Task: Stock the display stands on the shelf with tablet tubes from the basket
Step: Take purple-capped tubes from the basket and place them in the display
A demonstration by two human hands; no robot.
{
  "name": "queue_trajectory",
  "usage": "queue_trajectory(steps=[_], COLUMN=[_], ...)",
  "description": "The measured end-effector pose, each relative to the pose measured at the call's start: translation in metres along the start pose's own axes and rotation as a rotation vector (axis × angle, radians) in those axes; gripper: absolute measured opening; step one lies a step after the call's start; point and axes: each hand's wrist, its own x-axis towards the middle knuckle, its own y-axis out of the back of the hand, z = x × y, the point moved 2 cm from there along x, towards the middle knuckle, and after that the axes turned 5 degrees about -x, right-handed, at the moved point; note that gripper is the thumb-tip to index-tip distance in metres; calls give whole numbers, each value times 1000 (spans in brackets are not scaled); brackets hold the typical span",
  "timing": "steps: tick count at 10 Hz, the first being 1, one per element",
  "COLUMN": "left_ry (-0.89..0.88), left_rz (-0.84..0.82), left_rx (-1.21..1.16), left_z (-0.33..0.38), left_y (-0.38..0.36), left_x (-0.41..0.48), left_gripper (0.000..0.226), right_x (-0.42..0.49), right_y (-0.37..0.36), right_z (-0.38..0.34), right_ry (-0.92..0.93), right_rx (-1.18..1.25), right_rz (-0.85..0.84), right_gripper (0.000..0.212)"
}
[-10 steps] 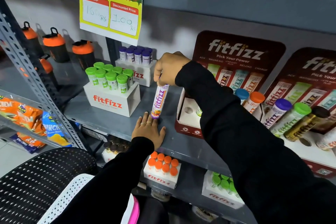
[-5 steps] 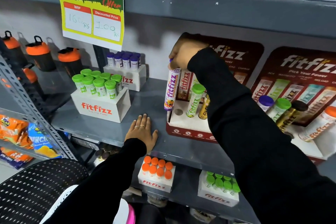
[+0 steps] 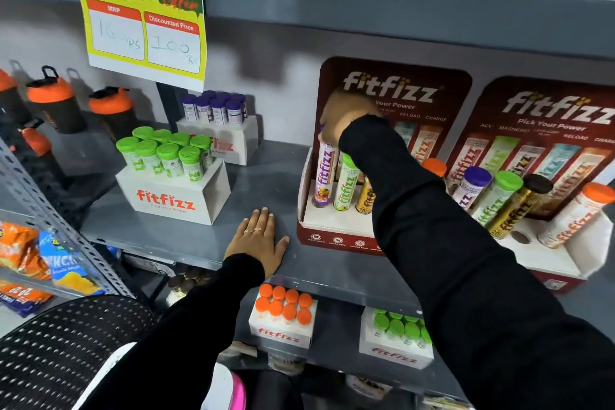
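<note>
My right hand grips the top of a purple-capped tablet tube, which stands upright in the leftmost slot of the dark red display stand. A green-capped tube and a gold tube stand beside it in the same stand. My left hand lies flat, fingers apart, on the grey shelf just left of the stand. A second red stand to the right holds several leaning tubes. The black mesh basket sits at bottom left.
White boxes of green-capped tubes and purple-capped tubes stand on the shelf's left. Orange-lidded shaker bottles are at far left. A price sign hangs from the upper shelf. Boxes of orange-capped tubes and green-capped tubes sit on the shelf below.
My right hand carried the purple-capped tube rightward from mid-shelf to the red stand and lowered it into the leftmost slot. My left hand stayed flat on the shelf.
</note>
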Motion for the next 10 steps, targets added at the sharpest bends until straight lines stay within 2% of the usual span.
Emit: queue_trajectory(steps=[1,7,10], left_ry=[5,19,24], left_rz=[3,6,12], left_rx=[-4,6,-12], left_z=[1,3,3], left_y=[0,0,2], left_x=[-1,-2,-3], left_gripper=[66,66,66], right_x=[5,33,45], right_y=[-11,-47,-60], right_z=[2,12,11], right_ry=[-11,-32,4], right_rx=[11,-19,-55], right_rz=[-11,44,85], right_gripper=[35,32,24])
